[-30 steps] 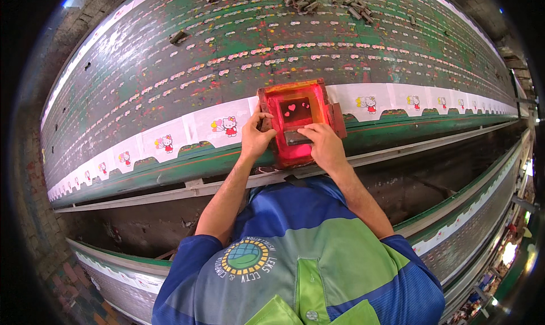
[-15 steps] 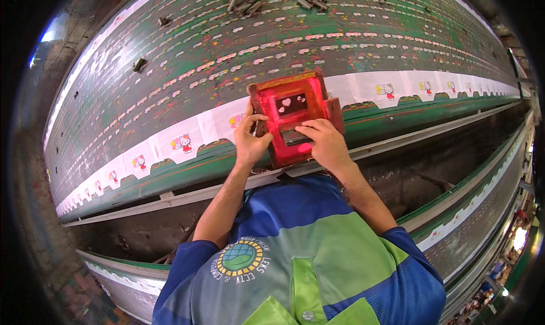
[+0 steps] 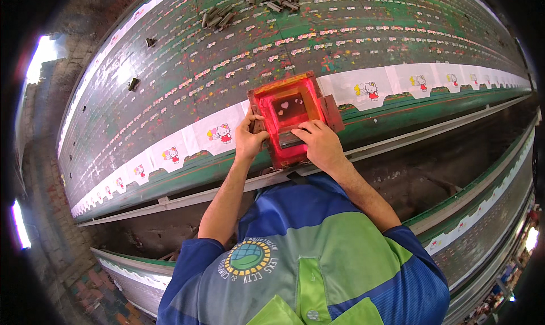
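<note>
A screen-printing frame (image 3: 282, 83), reddish and smeared with pink and red ink, is over a strip of white printed pieces (image 3: 340, 86) along the near edge of a long table. Its dark window shows pale heart shapes. My left hand (image 3: 248, 140) is closed on the frame's left side, thumb and fingers bent at the rim. In my right hand (image 3: 323, 146) is a dark flat squeegee (image 3: 290, 140), gripped from the right and lying across the lower part of the frame's inside. Whether the frame rests flat or is slightly raised, I cannot tell.
The long green-grey table (image 3: 187, 106) carries rows of small printed pieces. Short dark sticks (image 3: 281, 0) lie in piles at its far side. A pale rail (image 3: 397, 146) runs along the near edge, beside a dark gap. Another printed table (image 3: 482, 231) stands at the lower right.
The view has shifted and turned a little. The frame, with both hands on it, has moved right along the strip, uncovering more of the print at its left. My grips look the same.
</note>
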The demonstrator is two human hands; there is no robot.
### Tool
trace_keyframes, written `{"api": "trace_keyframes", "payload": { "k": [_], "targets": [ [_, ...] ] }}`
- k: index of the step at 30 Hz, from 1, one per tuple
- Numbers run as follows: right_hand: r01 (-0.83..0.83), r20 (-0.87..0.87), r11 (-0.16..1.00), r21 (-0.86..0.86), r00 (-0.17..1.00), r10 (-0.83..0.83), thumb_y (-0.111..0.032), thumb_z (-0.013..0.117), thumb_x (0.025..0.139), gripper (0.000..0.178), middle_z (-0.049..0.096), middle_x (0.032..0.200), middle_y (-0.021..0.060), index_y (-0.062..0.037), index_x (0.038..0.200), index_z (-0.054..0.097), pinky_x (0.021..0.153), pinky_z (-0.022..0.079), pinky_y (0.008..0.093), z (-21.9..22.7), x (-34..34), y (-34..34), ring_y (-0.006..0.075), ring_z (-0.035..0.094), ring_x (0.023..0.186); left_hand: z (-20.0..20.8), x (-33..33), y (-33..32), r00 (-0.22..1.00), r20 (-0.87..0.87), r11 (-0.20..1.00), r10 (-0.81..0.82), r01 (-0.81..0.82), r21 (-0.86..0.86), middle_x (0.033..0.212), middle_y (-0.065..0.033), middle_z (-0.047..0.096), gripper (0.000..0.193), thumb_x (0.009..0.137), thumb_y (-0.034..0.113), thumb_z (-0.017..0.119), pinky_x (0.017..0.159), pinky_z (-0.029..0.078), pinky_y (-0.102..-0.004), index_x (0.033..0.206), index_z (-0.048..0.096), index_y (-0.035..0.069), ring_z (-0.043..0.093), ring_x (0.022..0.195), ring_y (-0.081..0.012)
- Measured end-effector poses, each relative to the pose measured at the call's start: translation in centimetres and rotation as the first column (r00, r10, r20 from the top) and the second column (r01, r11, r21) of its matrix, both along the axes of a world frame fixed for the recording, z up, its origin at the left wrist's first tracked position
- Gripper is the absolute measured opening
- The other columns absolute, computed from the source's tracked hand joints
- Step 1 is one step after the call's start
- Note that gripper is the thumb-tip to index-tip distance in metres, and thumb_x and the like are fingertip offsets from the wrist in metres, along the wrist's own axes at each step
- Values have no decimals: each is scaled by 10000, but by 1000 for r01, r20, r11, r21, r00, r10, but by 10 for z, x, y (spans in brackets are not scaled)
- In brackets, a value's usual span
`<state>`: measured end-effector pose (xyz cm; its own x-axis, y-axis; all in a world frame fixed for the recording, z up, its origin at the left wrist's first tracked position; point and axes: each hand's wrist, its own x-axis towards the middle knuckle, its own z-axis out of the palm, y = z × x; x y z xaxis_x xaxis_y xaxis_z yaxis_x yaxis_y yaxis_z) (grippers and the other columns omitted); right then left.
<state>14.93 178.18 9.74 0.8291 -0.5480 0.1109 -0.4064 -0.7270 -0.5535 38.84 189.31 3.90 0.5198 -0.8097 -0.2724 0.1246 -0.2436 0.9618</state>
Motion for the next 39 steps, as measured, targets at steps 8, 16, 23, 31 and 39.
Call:
{"api": "trace_keyframes", "payload": {
  "k": [8,16,23,31,39],
  "targets": [
    [-33,13,999,-6,999,33,-1,724,840,433,731,1191,85,-85,1261,780,1048,573,432,7,3,-9,315,673,1168,2,-2,2,999,44,1000,-6,5,20,1826,-222,373,466,727,-110,734,1231,455,-364,1176,681,5,488,1587,-241],
    [-64,17,998,14,998,64,57,679,832,445,765,1201,86,-46,1253,780,1049,580,432,16,2,-21,322,688,1188,-1,-3,4,996,84,999,-2,-1,34,1822,-211,397,381,789,-28,748,1077,558,-353,1165,689,1,651,1417,-223],
    [-101,-26,993,65,994,102,6,752,855,408,755,1163,113,-97,1249,788,1013,586,457,8,15,-39,354,692,1135,-18,-3,9,892,452,998,-14,37,-41,1806,-218,420,408,797,-27,770,1113,562,-387,1197,707,25,646,1450,-259],
    [-61,104,998,8,993,60,-25,778,901,343,768,1163,104,-99,1235,802,997,580,476,-3,67,-71,359,695,1152,-8,-6,8,959,284,997,9,15,-81,1781,-224,452,246,1037,110,724,1240,445,-401,1250,715,-14,538,1545,-271],
    [-168,-48,986,20,985,168,-33,765,909,362,767,1185,95,-99,1263,796,1047,566,468,-4,88,-84,357,683,1185,-23,-8,6,977,169,981,133,-107,-159,1654,-185,611,439,1257,305,442,1161,487,-357,1292,701,-48,625,1385,-212]
  ]
}}
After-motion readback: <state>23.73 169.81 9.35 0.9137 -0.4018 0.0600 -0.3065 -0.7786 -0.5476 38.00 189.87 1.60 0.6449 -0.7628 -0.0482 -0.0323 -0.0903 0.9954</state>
